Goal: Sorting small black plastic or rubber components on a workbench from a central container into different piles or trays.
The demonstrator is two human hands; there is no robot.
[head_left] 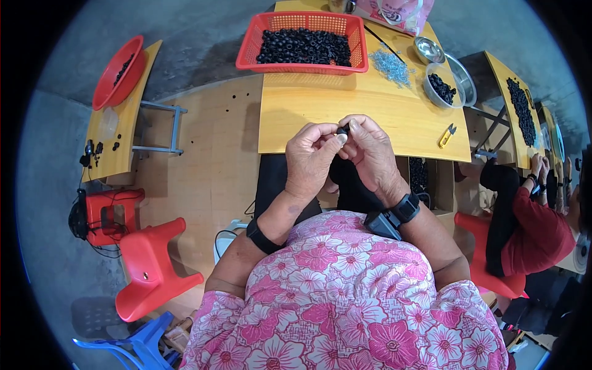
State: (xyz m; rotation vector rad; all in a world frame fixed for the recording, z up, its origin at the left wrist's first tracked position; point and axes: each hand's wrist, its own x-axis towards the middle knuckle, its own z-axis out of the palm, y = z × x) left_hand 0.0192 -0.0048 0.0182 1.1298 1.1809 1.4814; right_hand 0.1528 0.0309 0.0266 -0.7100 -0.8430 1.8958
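A small round black part (343,130) is pinched between my two hands, just over the near edge of the wooden table (320,114). My left hand (311,157) has thumb and forefinger closed on it from the left. Thumb and fingertips of my right hand (372,151) close on it from the other side. Fingers partly cover the part, so its exact kind is not clear. Beyond my hands, a red plastic basket (302,69) holds many similar black parts. A clear plastic bowl (431,92) at the right holds more of them.
Small clear pieces (391,68) lie heaped by the basket. Metal bowls (428,49) stand at the back right, and yellow thread snips (447,135) near the right edge. Red stools (151,265) are at left. A person in a dark red top (536,234) sits at right.
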